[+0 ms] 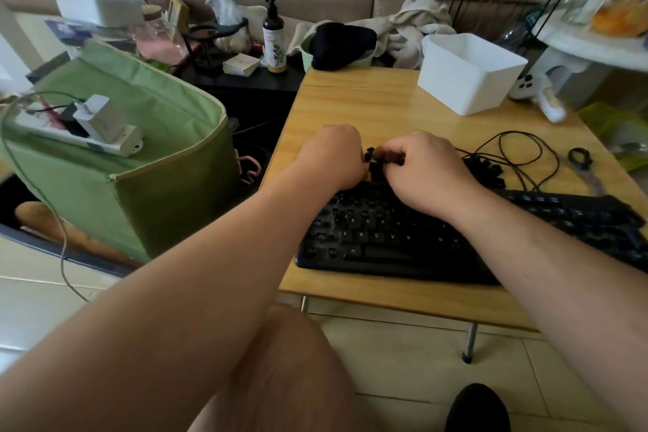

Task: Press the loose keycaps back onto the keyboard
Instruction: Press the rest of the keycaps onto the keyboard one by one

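- here, loose keycaps (377, 165), black, sit in a small cluster at frame centre, between the two hands and just above the keyboard's top edge; a second heap of keycaps (485, 172) lies to the right of the right hand, near the cable.
- keyboard (385, 238), black, lies on the table in the lower-centre to right of the frame, its long side running down toward the right edge; several sockets on its left columns look bare, and some letter legends are readable in the middle rows.
- left hand (333, 158): knuckles up, fingers curled down at the left side of the cluster; fingertips hidden, so whether it holds a cap i cannot tell.
- right hand (426, 168): fingers bent and pinching small black keycaps at the cluster's right side; wrist rests over the keyboard's upper rows.
- table (368, 105), light wood, fills centre right; one metal leg shows at lower right.
- black cable (519, 151) loops on the table right of the hands; a metal keycap puller (584, 165) with a black ring lies beyond it near the right edge.
- white plastic bin (470, 72) stands at the table's upper right.
- green fabric bag (140, 151) at left of frame, with a white power strip (87, 133) and charger resting on top.
- spray bottle (274, 35), dark with a pale label, stands at upper centre among clutter; cloths are piled to its right.
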Motion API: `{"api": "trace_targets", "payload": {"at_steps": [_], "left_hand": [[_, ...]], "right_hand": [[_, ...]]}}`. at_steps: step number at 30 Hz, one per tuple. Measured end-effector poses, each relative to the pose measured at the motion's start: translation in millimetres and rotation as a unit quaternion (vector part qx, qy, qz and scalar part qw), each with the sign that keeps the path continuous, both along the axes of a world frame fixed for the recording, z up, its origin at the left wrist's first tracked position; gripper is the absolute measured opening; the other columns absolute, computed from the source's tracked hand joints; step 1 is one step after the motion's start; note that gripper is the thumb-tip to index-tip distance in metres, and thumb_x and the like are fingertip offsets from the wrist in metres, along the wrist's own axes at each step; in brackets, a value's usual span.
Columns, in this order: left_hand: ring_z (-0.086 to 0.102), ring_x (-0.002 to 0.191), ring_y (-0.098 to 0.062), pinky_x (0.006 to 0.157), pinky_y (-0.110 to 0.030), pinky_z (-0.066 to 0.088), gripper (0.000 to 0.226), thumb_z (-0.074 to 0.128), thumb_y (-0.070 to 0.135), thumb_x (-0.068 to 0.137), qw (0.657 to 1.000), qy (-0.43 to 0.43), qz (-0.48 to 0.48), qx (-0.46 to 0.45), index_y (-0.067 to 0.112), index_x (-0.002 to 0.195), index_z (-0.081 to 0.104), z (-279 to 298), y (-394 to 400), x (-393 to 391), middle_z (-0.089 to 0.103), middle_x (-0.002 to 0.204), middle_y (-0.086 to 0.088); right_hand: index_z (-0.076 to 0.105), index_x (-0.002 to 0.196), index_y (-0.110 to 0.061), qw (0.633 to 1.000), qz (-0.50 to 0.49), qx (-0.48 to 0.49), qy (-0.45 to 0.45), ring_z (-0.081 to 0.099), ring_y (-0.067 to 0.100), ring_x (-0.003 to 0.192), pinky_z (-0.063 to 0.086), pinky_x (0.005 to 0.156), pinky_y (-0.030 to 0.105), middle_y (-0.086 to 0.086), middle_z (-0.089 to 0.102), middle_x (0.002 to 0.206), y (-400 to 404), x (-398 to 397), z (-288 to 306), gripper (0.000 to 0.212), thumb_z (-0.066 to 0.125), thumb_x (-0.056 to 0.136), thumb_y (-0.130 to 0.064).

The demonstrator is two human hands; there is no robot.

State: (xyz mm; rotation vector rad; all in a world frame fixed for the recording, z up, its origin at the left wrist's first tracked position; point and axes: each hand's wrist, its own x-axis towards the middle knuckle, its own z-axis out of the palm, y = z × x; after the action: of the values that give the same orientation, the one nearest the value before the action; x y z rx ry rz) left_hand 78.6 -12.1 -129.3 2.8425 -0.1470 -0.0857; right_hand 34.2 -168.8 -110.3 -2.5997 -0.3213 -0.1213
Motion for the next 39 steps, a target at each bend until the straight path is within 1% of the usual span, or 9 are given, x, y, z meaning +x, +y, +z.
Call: {"api": "trace_targets", "payload": {"at_steps": [5, 7, 8, 11, 14, 18, 32, 35, 39], "left_hand": [[0.068, 0.091, -0.022, 0.068, -0.032, 0.054, 0.02, 0.068, 0.021, 0.093, 0.998, -0.041, -0.035, 0.012, 0.019, 0.11, 0.077, 24, 4, -19, 0.07, 0.098, -0.002], [0.069, 0.09, -0.017, 0.074, -0.03, 0.054, 0.021, 0.069, 0.021, 0.093, 0.989, -0.055, -0.033, -0.132, 0.025, 0.112, 0.077, 35, 14, -42, 0.074, 0.096, 0.004], [0.071, 0.089, -0.017, 0.077, -0.031, 0.057, 0.022, 0.071, 0.019, 0.094, 0.963, -0.027, -0.02, -0.268, 0.025, 0.114, 0.076, 39, 20, -55, 0.076, 0.095, 0.004], [0.074, 0.097, -0.02, 0.084, -0.029, 0.059, 0.026, 0.064, 0.005, 0.1, 0.792, 0.118, 0.003, -0.599, 0.013, 0.124, 0.069, 38, 30, -85, 0.079, 0.109, -0.008], [0.069, 0.092, -0.013, 0.082, -0.024, 0.056, 0.032, 0.053, 0.002, 0.105, 0.706, 0.147, 0.006, -0.693, 0.009, 0.134, 0.064, 26, 31, -100, 0.074, 0.11, -0.013], [0.065, 0.095, -0.017, 0.085, -0.025, 0.057, 0.035, 0.049, 0.0, 0.106, 0.662, 0.15, 0.014, -0.735, 0.007, 0.138, 0.06, 15, 31, -112, 0.066, 0.113, -0.021], [0.068, 0.119, -0.03, 0.106, -0.036, 0.053, 0.046, 0.051, -0.008, 0.102, 0.667, 0.128, 0.011, -0.734, 0.013, 0.144, 0.052, 9, 33, -120, 0.074, 0.118, -0.018], [0.07, 0.116, -0.028, 0.106, -0.037, 0.054, 0.051, 0.056, -0.009, 0.099, 0.689, 0.11, 0.008, -0.716, 0.015, 0.144, 0.052, 9, 32, -121, 0.077, 0.11, -0.014], [0.073, 0.112, -0.027, 0.102, -0.04, 0.056, 0.059, 0.071, -0.003, 0.093, 0.768, 0.053, 0.005, -0.639, 0.021, 0.143, 0.051, 10, 30, -124, 0.078, 0.112, -0.011]], "right_hand": [[0.077, 0.116, -0.035, 0.998, 0.027, 0.061, -0.022, 0.061, 0.013, 0.083, 0.044, 0.064, 0.019, -0.01, 0.074, 0.103, 2, -7, -1, 0.037, 0.058, 0.096, -0.01], [0.074, 0.12, -0.04, 0.988, 0.053, 0.143, -0.033, 0.059, 0.008, 0.07, 0.044, 0.06, 0.014, -0.013, 0.07, 0.094, 0, -13, 1, 0.039, 0.063, 0.096, -0.011], [0.072, 0.123, -0.041, 0.98, 0.073, 0.18, -0.036, 0.057, 0.007, 0.068, 0.045, 0.064, 0.014, -0.012, 0.067, 0.093, -1, -17, 1, 0.042, 0.067, 0.095, -0.01], [0.072, 0.12, -0.044, 0.959, 0.117, 0.251, -0.059, 0.06, 0.012, 0.074, 0.052, 0.072, 0.023, -0.008, 0.06, 0.096, -2, -30, 3, 0.048, 0.077, 0.09, -0.008], [0.074, 0.114, -0.043, 0.951, 0.128, 0.268, -0.084, 0.063, 0.015, 0.078, 0.058, 0.075, 0.027, -0.009, 0.06, 0.094, 0, -40, 7, 0.044, 0.081, 0.087, -0.009], [0.076, 0.113, -0.038, 0.954, 0.135, 0.252, -0.089, 0.064, 0.016, 0.079, 0.058, 0.074, 0.026, -0.008, 0.06, 0.094, 3, -49, 8, 0.042, 0.085, 0.084, -0.009], [0.077, 0.107, -0.036, 0.96, 0.129, 0.236, -0.076, 0.062, 0.013, 0.081, 0.054, 0.074, 0.018, -0.009, 0.063, 0.096, 4, -55, 5, 0.028, 0.083, 0.086, -0.018], [0.075, 0.097, -0.046, 0.96, 0.119, 0.247, -0.055, 0.064, 0.011, 0.085, 0.051, 0.075, 0.017, -0.011, 0.063, 0.095, 5, -53, 4, 0.024, 0.081, 0.089, -0.024], [0.079, 0.095, -0.035, 0.953, 0.114, 0.281, 0.014, 0.064, 0.005, 0.079, 0.052, 0.077, 0.022, -0.009, 0.068, 0.088, 4, -51, 4, 0.015, 0.082, 0.088, -0.022]]}}
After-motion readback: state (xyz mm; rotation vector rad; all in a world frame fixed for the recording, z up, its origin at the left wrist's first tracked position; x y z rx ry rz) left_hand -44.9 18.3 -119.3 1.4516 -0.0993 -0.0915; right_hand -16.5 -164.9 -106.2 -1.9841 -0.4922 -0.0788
